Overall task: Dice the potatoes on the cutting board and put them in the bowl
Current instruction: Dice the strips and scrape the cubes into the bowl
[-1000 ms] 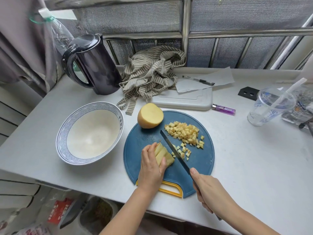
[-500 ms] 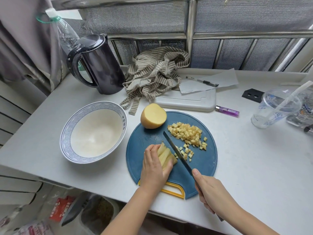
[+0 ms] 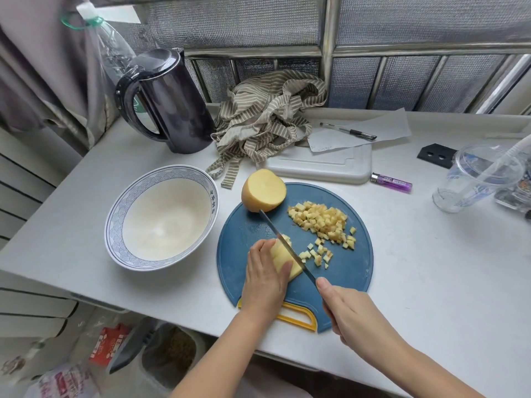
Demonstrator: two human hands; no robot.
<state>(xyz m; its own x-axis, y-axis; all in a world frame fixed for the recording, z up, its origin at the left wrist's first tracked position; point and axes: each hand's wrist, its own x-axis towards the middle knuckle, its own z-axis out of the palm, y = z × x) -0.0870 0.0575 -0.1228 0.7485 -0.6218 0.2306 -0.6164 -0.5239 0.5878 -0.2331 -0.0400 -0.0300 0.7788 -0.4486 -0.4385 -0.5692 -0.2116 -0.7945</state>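
Note:
On the round blue cutting board (image 3: 350,280) my left hand (image 3: 265,275) presses down on a bundle of potato strips (image 3: 283,255). My right hand (image 3: 349,315) grips a knife (image 3: 283,244) whose blade lies across the strips' far end, its tip close to a peeled potato half (image 3: 263,191) at the board's far edge. A heap of potato dice (image 3: 321,221) lies on the board's right side, with a few loose cubes nearer me. An empty white bowl (image 3: 115,222) with a blue-patterned rim stands to the left of the board.
Behind the board are a black kettle (image 3: 169,101), a striped cloth (image 3: 270,116), a white tray (image 3: 319,165) with paper and a pen, and a purple lighter (image 3: 392,182). A clear plastic cup (image 3: 474,179) stands at the right. The table's front edge runs just below the board.
The knife has moved left onto the potato strips; its blade now cuts across them beside my left fingers. My left hand has stayed on the strips.

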